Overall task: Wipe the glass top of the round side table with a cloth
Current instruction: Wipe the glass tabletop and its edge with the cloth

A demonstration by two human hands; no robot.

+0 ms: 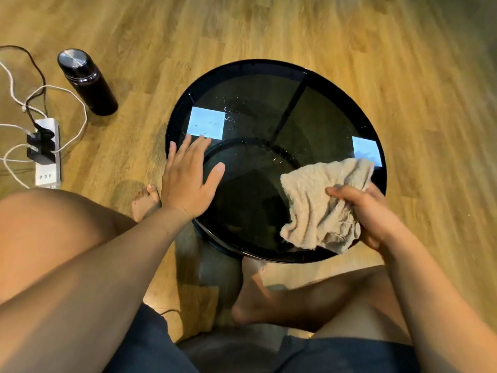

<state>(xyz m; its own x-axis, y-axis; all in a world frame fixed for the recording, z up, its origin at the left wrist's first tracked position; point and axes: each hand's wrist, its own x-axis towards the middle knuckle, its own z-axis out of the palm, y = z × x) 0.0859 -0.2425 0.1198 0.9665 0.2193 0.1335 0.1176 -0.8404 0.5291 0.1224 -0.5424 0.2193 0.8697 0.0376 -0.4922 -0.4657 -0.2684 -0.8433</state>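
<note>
The round counter (269,63) has a dark raised rim (172,122) running all the way around its glass top (317,122). The left hand (188,176) lies flat with its fingers spread, palm down, over the left edge, the fingertips reaching inward onto the glass. The right hand (368,214) sits at the near right edge, its fingers and thumb curled into a bunched beige cloth (320,205). The cloth spreads from that edge toward the middle of the glass, and its lower corner reaches the near rim. Between the two hands, and across the whole far half, the glass is bare.

The glass is dark and see-through, with the frame's bars visible below it. Small water droplets (234,114) speckle the left-centre, and two bright square reflections (206,123) sit near the left and right edges.

The counter stands on a wooden plank floor (269,28). Well off to the left stands a black flask (87,82), and beyond it lies a white power strip (48,152) with plugs and loose cables (80,117). The person's bare legs and feet flank the counter's near side.
</note>
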